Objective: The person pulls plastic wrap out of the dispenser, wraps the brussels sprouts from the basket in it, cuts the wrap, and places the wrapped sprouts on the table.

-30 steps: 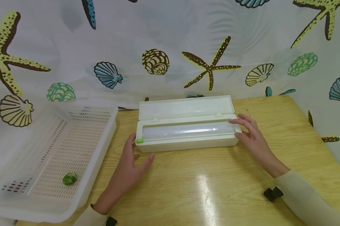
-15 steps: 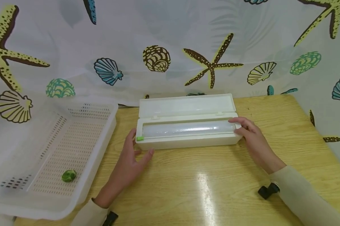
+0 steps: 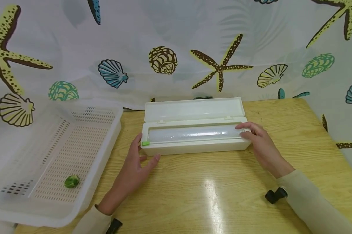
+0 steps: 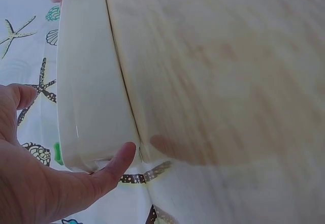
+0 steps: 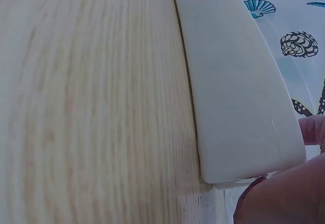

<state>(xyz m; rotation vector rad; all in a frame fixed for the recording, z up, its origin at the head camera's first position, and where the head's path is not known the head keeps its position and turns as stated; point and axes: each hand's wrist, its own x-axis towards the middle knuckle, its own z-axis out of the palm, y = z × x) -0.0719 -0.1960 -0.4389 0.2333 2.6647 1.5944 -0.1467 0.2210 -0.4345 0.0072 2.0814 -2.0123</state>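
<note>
One white box [image 3: 194, 149]: lid [image 3: 194, 110] open;
Left grip [image 3: 132, 174]: apart at its end;
Right grip [image 3: 263, 145]: thumb has moved inward near the roll [image 3: 190, 133]; whether clamped, cannot tell

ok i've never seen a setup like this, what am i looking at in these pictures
There's no machine here, just a person's left hand and right hand, both bare. The wide picture is taken from the person's head, looking forward and down. The other two are taken from the wrists, one each, so the box looks close up. It lies on a table, lid open, with a roll inside. To its left is a basket holding something small and green. The left hand is at the box's left end, thumb spread away from the fingers. The right hand is at the other end, by the roll; I can't tell whether it pinches anything.
</note>
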